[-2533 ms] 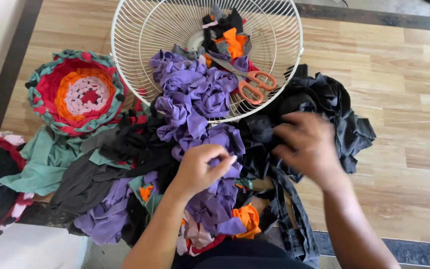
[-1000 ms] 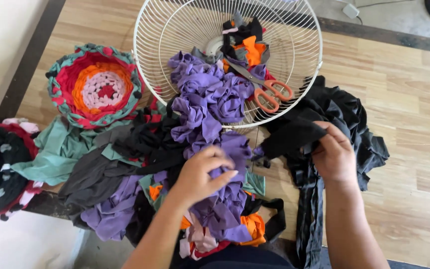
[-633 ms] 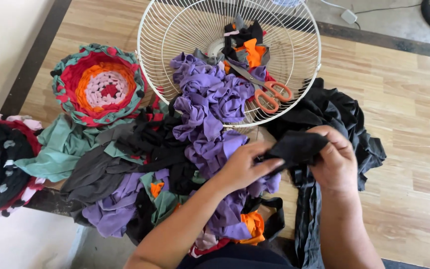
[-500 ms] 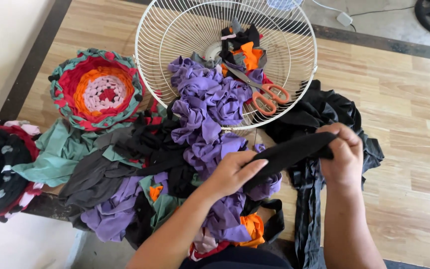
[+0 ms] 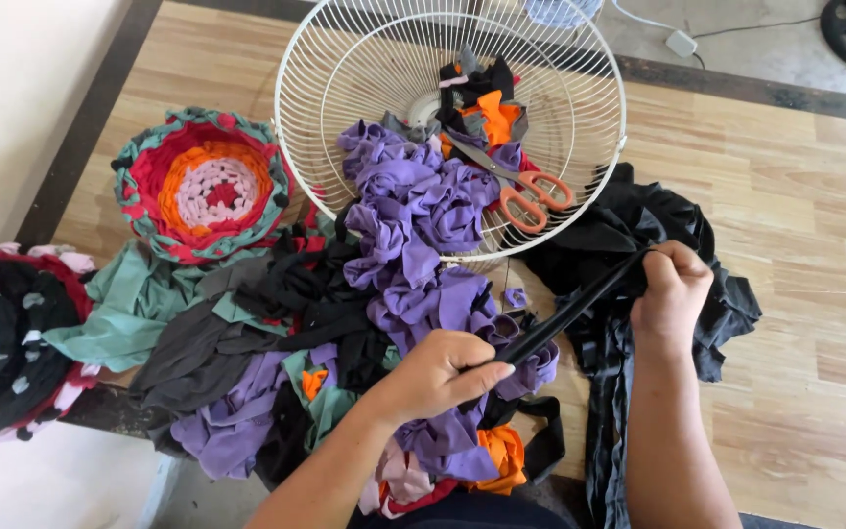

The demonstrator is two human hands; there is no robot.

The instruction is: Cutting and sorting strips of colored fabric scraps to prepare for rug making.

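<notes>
My left hand [image 5: 435, 375] and right hand [image 5: 671, 291] both pinch shut on the black fabric strip [image 5: 570, 315], taut at four o'clock below the wire basket [image 5: 345, 59], and too hard a tug could snap it or slip my grip.

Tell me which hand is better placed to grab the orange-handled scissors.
Right, probably. The right hand sits just below the scissors in the white wire basket; the left hand is lower. Both grip the black strip.
</notes>
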